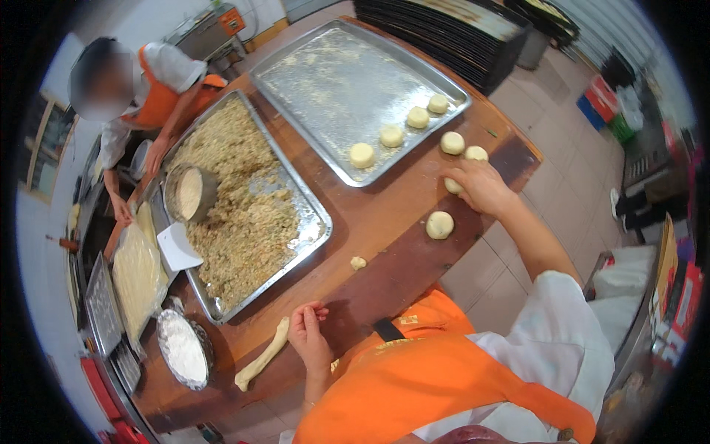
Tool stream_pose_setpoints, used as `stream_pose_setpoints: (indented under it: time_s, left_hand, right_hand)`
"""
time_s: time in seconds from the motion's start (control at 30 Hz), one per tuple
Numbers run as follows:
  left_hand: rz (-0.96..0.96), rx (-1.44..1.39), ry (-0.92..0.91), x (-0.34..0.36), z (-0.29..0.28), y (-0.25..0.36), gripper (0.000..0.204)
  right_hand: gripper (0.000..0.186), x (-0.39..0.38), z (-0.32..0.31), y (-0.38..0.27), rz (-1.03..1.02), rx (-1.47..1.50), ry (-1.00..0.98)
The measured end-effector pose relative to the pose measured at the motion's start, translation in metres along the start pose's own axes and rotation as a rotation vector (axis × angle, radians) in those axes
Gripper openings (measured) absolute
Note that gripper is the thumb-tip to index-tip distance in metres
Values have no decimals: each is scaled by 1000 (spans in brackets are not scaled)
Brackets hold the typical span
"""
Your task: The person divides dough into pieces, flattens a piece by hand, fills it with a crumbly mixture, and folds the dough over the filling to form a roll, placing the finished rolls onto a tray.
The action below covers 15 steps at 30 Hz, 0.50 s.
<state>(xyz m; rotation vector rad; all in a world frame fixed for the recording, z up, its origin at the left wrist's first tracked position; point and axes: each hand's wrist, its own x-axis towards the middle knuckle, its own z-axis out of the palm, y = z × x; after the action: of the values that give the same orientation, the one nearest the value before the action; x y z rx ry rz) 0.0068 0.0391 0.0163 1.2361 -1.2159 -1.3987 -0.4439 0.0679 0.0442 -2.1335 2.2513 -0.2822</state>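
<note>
Currently, the right hand [479, 185] reaches out over the table [384, 214], its fingers bent down onto a pale dough round [452, 186] that they partly cover; whether they are clamped on it, I cannot tell. Just beyond those fingers sit two more rounds, one [452, 143] farther off and one [476, 153] beside the knuckles. Another dough round [439, 225] lies on the near side of the fingertips, apart from them.

The left hand [309, 337] has its fingers curled in toward the thumb; I cannot tell whether the tips meet. Just left of them, a dough rope [262, 357] lies slantwise, while a small dough lump [358, 263] rests beyond and to their right.

Past the right fingers, to their left, a large metal tray [318, 81] carries four dough rounds [390, 135] in a row. Beyond the left fingers, a second tray [324, 228] holds crumbly filling [237, 251]. Farther left of them stands a bowl of white powder [183, 348].
</note>
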Motion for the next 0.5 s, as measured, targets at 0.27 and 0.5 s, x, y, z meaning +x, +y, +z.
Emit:
stream_pose_setpoints:
  time_s: [0.27, 0.5]
  left_hand:
    - [15, -26, 57, 8, -9, -4, 20]
    - [46, -39, 159, 12, -26, -4, 20]
  right_hand:
    - [47, 92, -38, -51, -107, 381, 111]
    - [49, 227, 7, -82, -115, 296, 50]
